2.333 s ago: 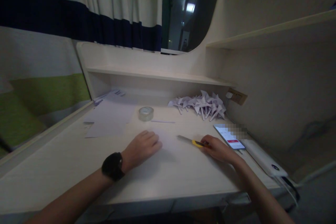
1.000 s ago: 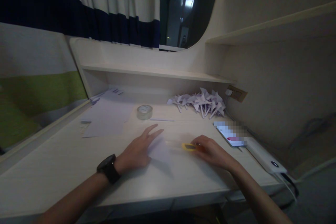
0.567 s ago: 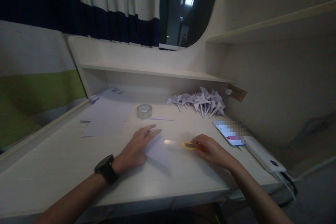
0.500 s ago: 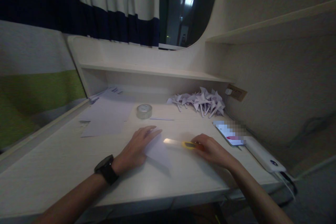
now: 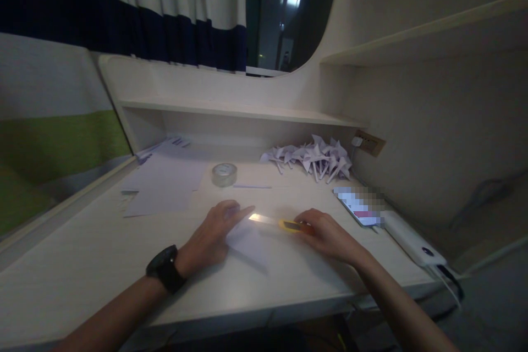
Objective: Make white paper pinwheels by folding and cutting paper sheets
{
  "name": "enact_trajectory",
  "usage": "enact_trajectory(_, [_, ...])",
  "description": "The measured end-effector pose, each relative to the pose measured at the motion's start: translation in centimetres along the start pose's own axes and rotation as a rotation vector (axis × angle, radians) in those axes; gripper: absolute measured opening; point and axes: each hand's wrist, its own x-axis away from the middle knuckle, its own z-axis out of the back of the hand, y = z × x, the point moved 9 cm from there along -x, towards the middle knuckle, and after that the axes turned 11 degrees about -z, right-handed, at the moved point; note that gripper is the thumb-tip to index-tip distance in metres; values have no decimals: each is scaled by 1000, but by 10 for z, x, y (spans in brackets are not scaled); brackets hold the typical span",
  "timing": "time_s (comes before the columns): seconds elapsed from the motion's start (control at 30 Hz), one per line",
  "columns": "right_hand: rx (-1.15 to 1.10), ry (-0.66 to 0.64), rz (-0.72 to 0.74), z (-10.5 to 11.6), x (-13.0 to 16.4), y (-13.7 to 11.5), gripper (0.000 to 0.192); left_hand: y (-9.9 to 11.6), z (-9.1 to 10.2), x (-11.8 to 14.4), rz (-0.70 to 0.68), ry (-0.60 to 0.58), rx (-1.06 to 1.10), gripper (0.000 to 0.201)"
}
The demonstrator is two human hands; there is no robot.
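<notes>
My left hand [image 5: 217, 234] holds a folded piece of white paper [image 5: 249, 245] against the desk, its fingers curled at the paper's upper left edge and the index finger pointing right. A black watch sits on that wrist. In my right hand [image 5: 324, 232] is a yellow utility knife [image 5: 292, 225], gripped by its handle. Its long bright blade points left, with the tip beside the left index finger, at the paper's upper edge. Whether the blade touches the paper I cannot tell.
Behind the hands lie a roll of clear tape [image 5: 224, 175] and a thin paper stick [image 5: 252, 186]. White sheets [image 5: 165, 176] are at the left, paper pinwheels [image 5: 319, 157] at the back right. A phone [image 5: 357, 206] and a white power bank [image 5: 412, 239] lie right.
The utility knife has moved left, so its blade tip now meets the area by my left index finger. My left fingers have curled in more around the paper's edge.
</notes>
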Motion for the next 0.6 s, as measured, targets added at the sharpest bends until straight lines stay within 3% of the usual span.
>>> enact_trajectory(0.17, [-106,30,-132,2,-7,16,17,5,5,1,-20,2,-10,88])
enact_trajectory(0.27, [-479,-36,-275,-6,-10,23,23,15,12,2,-96,38,-81,80])
enact_trajectory(0.4, [-996,-207,-349,-35,-12,-2,32,31,21,3,-212,120,-163,70])
enact_trajectory(0.6, [-1271,-240,-508,-79,-23,-27,23,15,10,1,-96,67,-187,80])
